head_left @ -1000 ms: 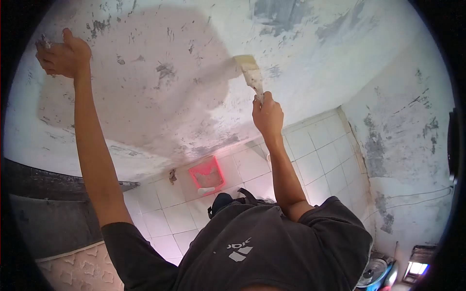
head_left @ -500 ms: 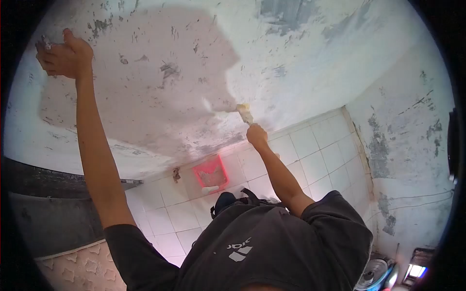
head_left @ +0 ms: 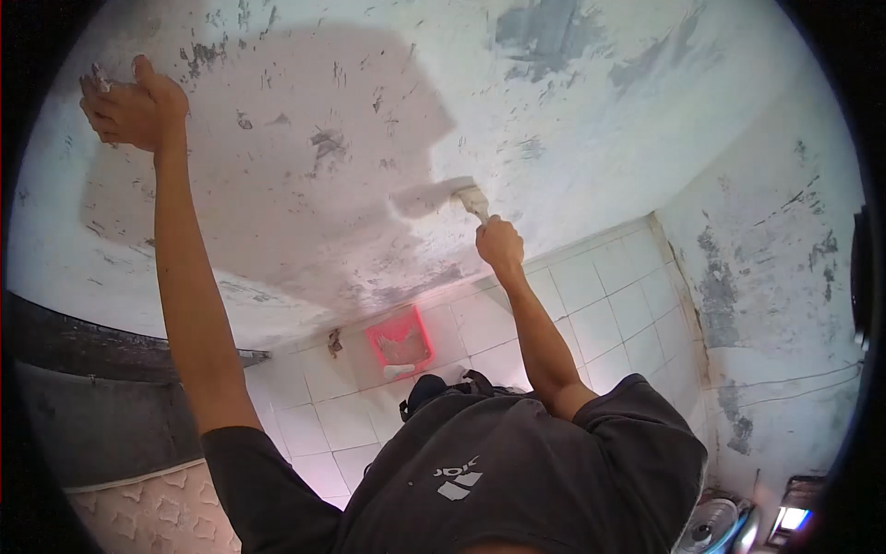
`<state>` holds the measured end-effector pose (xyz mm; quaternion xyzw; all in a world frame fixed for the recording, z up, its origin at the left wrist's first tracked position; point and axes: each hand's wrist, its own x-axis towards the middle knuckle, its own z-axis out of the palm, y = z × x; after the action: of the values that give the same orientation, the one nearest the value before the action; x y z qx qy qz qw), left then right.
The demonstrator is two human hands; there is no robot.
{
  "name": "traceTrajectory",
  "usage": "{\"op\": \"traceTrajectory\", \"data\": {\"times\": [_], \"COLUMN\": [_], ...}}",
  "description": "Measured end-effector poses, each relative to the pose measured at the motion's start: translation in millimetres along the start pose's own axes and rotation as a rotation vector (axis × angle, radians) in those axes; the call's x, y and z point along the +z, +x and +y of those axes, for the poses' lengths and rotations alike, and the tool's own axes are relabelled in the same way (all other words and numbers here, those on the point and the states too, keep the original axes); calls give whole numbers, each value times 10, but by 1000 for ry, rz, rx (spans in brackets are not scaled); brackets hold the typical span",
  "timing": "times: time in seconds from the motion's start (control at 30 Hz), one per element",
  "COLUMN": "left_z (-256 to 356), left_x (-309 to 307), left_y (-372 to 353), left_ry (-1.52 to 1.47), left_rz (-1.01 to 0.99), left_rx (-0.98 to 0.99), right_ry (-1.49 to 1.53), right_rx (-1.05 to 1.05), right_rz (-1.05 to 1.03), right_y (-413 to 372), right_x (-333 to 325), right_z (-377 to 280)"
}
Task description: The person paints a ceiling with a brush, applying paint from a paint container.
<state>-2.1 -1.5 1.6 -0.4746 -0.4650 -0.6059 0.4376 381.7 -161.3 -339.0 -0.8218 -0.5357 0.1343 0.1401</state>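
My right hand (head_left: pixel 500 242) is wrapped round the handle of a wide flat brush (head_left: pixel 473 200). The bristle end is at the wall (head_left: pixel 572 157), at the right end of a darker, damp-looking strip (head_left: pixel 429 197). That strip joins a large darker patch (head_left: pixel 277 185) covering much of the wall on the left. My left hand (head_left: pixel 134 106) is raised at the upper left, right at the wall, with its thumb apart from the fingers. A small greyish-white bit shows beside those fingers; I cannot tell whether it is on the hand or the wall.
A pink square basin (head_left: pixel 427 325) with a white object (head_left: pixel 398 371) at its edge stands on the white-tiled floor (head_left: pixel 337 425) below the wall. At the left is a dark curved surface (head_left: pixel 101 346). A scuffed side wall (head_left: pixel 771 305) rises at the right.
My right hand has moved the brush up and slightly right along the wall, and the damp strip now reaches further right. My left hand stays raised at the wall.
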Motion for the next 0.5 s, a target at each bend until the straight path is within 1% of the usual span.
{"op": "traceTrajectory", "data": {"times": [0.1,0.13,0.2,0.23,0.33,0.43,0.5], "left_z": [-18,6,27,17,29,31,30], "left_x": [9,3,-7,-11,1,-6,-9], "left_y": [-3,-5,-15,-7,-4,8,-3], "left_ry": [61,45,25,14,9,13,4], "left_rz": [-13,-6,-6,0,10,12,5], "left_rx": [24,9,-8,7,4,-12,-10], "right_ry": [77,72,109,124,177,221,230], "right_rx": [-64,-61,-72,-128,-133,-145,-141], "right_rz": [155,154,272,363,396,396,384], "right_y": [-65,-73,-92,-115,-192,-249,-283], "right_x": [-316,-421,-619,-689,-879,-850,-711], "right_z": [-115,-156,-246,-266,-327,-291,-244]}}
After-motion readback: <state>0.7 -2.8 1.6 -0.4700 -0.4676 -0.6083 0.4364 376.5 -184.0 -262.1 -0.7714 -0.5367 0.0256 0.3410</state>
